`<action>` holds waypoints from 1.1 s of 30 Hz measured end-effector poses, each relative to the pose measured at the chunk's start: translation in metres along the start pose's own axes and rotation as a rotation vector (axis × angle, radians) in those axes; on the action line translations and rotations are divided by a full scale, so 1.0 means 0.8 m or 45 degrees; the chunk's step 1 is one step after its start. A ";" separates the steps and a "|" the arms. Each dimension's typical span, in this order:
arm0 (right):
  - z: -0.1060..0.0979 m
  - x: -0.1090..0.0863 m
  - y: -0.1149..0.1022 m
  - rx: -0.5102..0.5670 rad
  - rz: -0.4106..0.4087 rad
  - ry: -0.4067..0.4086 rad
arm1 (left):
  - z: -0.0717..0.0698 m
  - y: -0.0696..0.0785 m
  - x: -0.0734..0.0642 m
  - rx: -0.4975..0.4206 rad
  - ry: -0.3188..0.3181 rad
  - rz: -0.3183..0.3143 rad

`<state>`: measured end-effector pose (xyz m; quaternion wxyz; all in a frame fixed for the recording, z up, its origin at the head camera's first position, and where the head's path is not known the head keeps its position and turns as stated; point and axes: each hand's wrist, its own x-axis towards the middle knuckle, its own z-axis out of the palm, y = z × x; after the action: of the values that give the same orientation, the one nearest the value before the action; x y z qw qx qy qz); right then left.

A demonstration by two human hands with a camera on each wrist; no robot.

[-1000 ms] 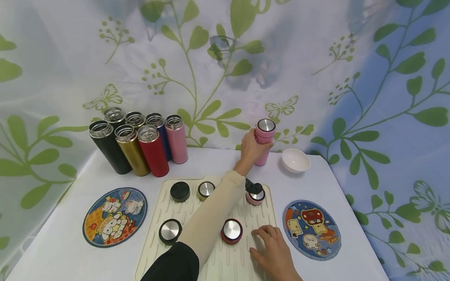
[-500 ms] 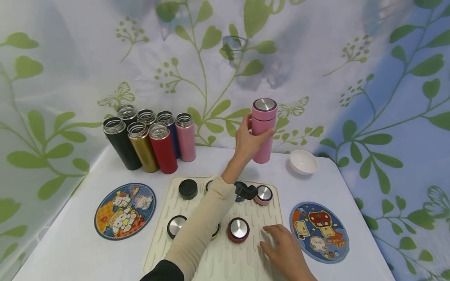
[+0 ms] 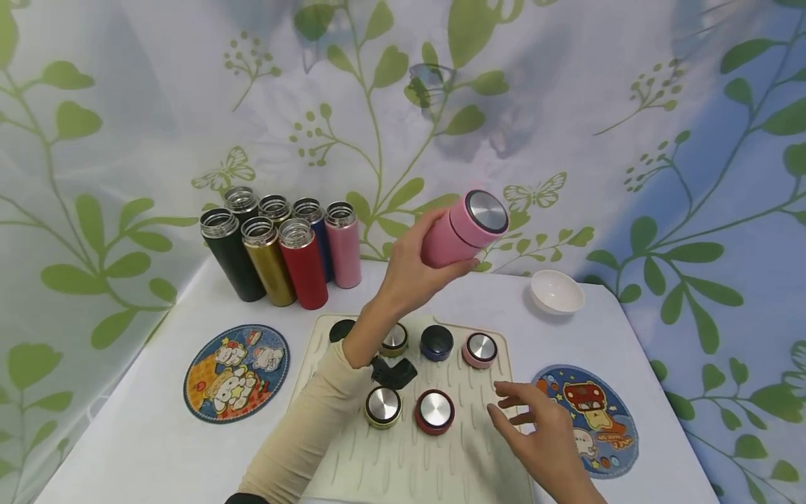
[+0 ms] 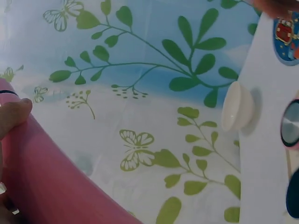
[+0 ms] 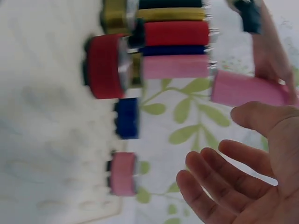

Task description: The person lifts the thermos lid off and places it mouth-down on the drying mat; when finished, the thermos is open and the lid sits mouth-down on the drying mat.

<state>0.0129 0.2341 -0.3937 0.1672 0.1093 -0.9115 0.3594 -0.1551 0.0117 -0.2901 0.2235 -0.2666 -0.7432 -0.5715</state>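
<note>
Over the back of the mat, my left hand (image 3: pixel 406 269) grips a capped pink thermos bottle (image 3: pixel 450 241), thumb on one side and fingers round the other. The bottle leans, its silver-topped lid (image 3: pixel 487 211) toward the upper right. In the left wrist view the thumb (image 4: pixel 16 112) presses the pink bottle (image 4: pixel 60 177) near the lid seam. My right hand (image 3: pixel 548 430) hovers by the mat's right edge, fingers spread and holding nothing. Close to it are a pink bottle lid (image 3: pixel 480 350) and a red lid (image 3: pixel 434 411). The right wrist view shows the palm (image 5: pixel 280 200) facing the bottle.
Several uncapped bottles, among them a red one (image 3: pixel 304 266), stand at the back left. More lids, such as the blue one (image 3: pixel 436 342), sit on the cream mat (image 3: pixel 466 455). A white bowl (image 3: pixel 557 292) and two round cartoon placemats, left (image 3: pixel 236 374) and right (image 3: pixel 607 420), lie about.
My left hand has lifted the pink bottle from the back of the table, drawn it left and nearer, and tilted it. My right hand has risen off the mat and its fingers have spread.
</note>
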 end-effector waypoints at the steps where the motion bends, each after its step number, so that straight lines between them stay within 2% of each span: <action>1: -0.004 0.003 -0.005 0.018 -0.014 0.007 | -0.005 0.002 -0.007 0.037 -0.013 0.023; 5: -0.022 0.013 -0.027 0.084 -0.017 0.020 | -0.024 0.009 -0.037 0.159 -0.067 0.089; 9: -0.038 0.018 -0.052 0.170 0.045 -0.009 | -0.038 0.018 -0.067 0.272 -0.098 0.160; 12: -0.045 0.020 -0.068 0.272 0.034 -0.040 | -0.045 0.024 -0.090 0.380 -0.115 0.202; 15: -0.044 0.025 -0.079 0.375 0.015 -0.074 | -0.048 0.029 -0.114 0.502 -0.129 0.221; 19: -0.034 0.032 -0.089 0.498 0.043 -0.112 | -0.046 0.037 -0.144 0.653 -0.160 0.257; 23: -0.026 0.037 -0.102 0.584 0.164 -0.139 | -0.042 0.039 -0.166 0.739 -0.160 0.350; 25: -0.024 0.040 -0.111 0.570 0.254 -0.149 | -0.041 0.040 -0.175 0.762 -0.135 0.390; 28: -0.020 0.044 -0.122 0.448 0.368 -0.181 | -0.040 0.038 -0.185 0.765 -0.079 0.437; 30: -0.016 0.045 -0.124 0.392 0.371 -0.200 | -0.040 0.036 -0.191 0.762 -0.051 0.453; 33: -0.008 0.043 -0.124 0.425 0.335 -0.202 | -0.043 0.034 -0.200 0.764 -0.055 0.423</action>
<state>0.0143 0.1648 -0.3150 0.0264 0.0433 -0.8562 0.5142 -0.0154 -0.0385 -0.3639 0.3663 -0.3183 -0.8292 -0.2774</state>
